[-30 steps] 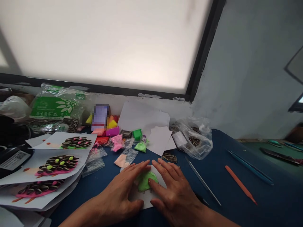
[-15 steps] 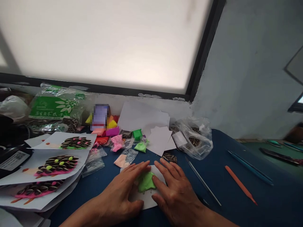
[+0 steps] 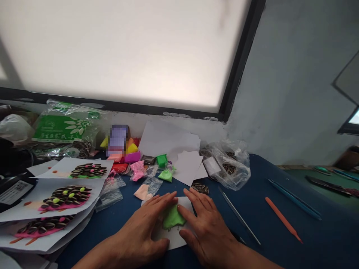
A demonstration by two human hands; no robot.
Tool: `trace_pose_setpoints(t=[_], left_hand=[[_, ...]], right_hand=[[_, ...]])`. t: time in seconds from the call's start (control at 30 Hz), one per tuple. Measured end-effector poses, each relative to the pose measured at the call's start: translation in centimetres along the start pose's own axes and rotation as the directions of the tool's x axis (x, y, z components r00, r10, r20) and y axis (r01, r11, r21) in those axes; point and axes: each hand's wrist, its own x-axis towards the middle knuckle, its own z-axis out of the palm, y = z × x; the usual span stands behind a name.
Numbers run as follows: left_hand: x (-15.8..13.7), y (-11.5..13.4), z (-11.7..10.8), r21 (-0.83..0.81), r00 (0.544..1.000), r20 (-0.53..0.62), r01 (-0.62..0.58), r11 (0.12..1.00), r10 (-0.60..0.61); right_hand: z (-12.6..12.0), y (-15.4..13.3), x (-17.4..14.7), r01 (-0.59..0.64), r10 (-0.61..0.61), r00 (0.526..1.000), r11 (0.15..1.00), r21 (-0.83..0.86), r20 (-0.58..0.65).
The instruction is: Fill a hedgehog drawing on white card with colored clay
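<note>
A flattened patch of bright green modelling clay (image 3: 173, 218) lies on a small white paper card (image 3: 176, 239), with short drawn marks showing just below it. My left hand (image 3: 143, 228) rests along the card's left side, fingers stretched out and tips at the clay's upper edge. From the right, my right hand (image 3: 206, 224) reaches over the card with its fingers apart; its index finger touches the clay's right edge. Both thumbs lie near the card's lower part. Neither hand grips anything. Parts of the card are hidden under the hands.
Finished seed-and-clay hedgehog cards (image 3: 67, 198) are stacked at left. Packets of coloured clay (image 3: 138, 170) and white paper (image 3: 187, 166) lie behind. A plastic bag of sunflower seeds (image 3: 230, 168) and loose seeds (image 3: 200, 188) stand near. Tweezers (image 3: 294, 200) and an orange tool (image 3: 283, 219) lie right.
The right index finger has shifted slightly up and left along the clay's edge. The whole view has moved a little; the clay and card otherwise look much the same.
</note>
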Motion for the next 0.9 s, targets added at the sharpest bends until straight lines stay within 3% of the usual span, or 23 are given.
trace_pose_setpoints(t=[0.17, 0.43, 0.67, 0.8, 0.9], left_hand=[[0.1, 0.2, -0.1, 0.021, 1.000, 0.016, 0.018, 1.000, -0.019], [0.1, -0.1, 0.1, 0.019, 0.999, -0.024, -0.021, 1.000, 0.021], [0.1, -0.3, 0.3, 0.021, 1.000, 0.004, 0.007, 1.000, -0.007], [0.2, -0.9, 0.6, 0.005, 0.999, -0.042, -0.014, 1.000, 0.014], [0.1, -0.8, 0.4, 0.001, 1.000, -0.006, 0.021, 1.000, -0.021]], right_hand=[[-0.8, 0.2, 0.4, -0.049, 0.046, 0.992, 0.998, 0.028, 0.116], [-0.3, 0.5, 0.1, 0.040, -0.042, 0.998, 0.999, -0.030, -0.046], [-0.6, 0.4, 0.5, -0.012, 0.014, 0.997, 1.000, -0.027, 0.080], [-0.8, 0.2, 0.5, -0.004, 0.005, 0.999, 1.000, -0.017, 0.047], [-1.2, 0.0, 0.4, 0.080, -0.081, 0.996, 0.996, 0.027, 0.034]])
